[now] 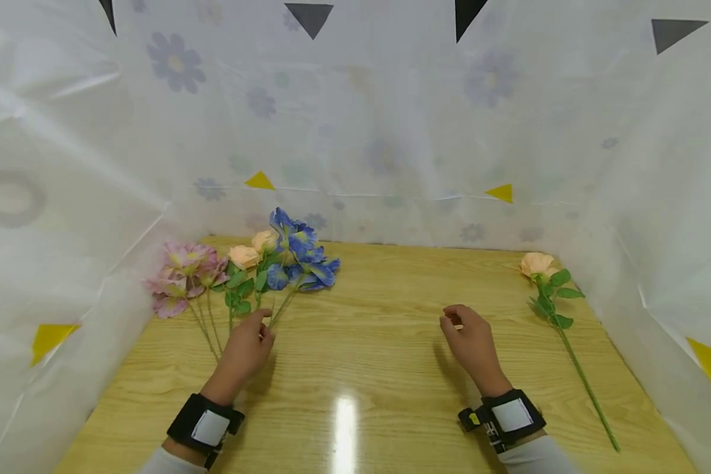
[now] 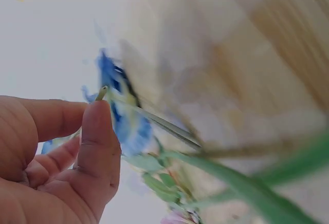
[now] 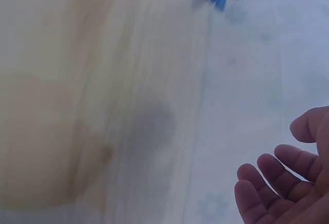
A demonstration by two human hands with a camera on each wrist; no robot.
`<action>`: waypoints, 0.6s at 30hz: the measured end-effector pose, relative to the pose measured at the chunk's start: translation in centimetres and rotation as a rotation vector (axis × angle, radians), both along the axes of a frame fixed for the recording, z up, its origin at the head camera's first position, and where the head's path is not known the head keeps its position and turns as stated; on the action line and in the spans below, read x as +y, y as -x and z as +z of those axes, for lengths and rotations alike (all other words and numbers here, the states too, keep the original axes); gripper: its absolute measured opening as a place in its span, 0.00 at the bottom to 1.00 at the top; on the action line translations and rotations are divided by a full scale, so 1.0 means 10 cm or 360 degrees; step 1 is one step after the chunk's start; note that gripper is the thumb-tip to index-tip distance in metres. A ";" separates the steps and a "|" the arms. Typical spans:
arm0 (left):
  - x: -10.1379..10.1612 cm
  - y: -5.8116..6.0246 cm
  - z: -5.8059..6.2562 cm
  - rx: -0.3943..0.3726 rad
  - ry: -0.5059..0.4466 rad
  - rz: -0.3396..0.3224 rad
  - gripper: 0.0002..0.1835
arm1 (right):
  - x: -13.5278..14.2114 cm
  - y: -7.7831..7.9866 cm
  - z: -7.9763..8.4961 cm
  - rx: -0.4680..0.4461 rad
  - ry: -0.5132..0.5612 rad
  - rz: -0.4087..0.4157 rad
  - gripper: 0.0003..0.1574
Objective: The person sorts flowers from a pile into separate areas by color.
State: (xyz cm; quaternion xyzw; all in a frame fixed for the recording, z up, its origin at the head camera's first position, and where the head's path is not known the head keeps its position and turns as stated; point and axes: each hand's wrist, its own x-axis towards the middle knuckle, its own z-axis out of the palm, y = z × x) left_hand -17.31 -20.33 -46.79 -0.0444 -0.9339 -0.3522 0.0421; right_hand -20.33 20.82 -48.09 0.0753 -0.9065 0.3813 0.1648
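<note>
1 stem tip point(image 2: 102, 93), pinched betw. my L thumb + index; L hand point(image 1: 247, 342) lower left of frame, by blue flwrs point(image 1: 308, 253). R hand point(image 1: 471, 339), lower right, loosely curled, holding nil. Light pinch prob. keeps stem unbent.

Flowers point(image 1: 244, 258) left, rose point(image 1: 538, 266) right, on table point(image 1: 379, 329)
</note>
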 end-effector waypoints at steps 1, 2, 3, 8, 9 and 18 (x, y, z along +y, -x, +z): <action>0.05 -0.03 0.02 0.0000 -0.0035 -0.0011 0.23 | -0.08 -0.01 0.01 -0.0043 0.0048 0.0018 0.15; 0.10 -0.05 0.03 0.0001 -0.0063 -0.0018 0.23 | -0.17 -0.02 0.01 -0.0086 0.0100 0.0030 0.15; 0.16 -0.08 0.05 -0.0007 -0.0097 -0.0025 0.23 | -0.25 -0.03 0.02 -0.0134 0.0152 0.0042 0.15; 0.45 -0.23 0.15 -0.0102 -0.0403 -0.0081 0.23 | -0.69 -0.16 0.26 -0.0319 0.0448 0.0142 0.13; 0.51 -0.27 0.18 -0.0123 -0.0481 -0.0105 0.24 | -0.77 -0.20 0.34 -0.0328 0.0500 0.0177 0.13; 1.06 -0.48 0.27 -0.0151 -0.0799 -0.0467 0.16 | -1.18 -0.30 0.63 -0.0357 0.0728 0.0379 0.16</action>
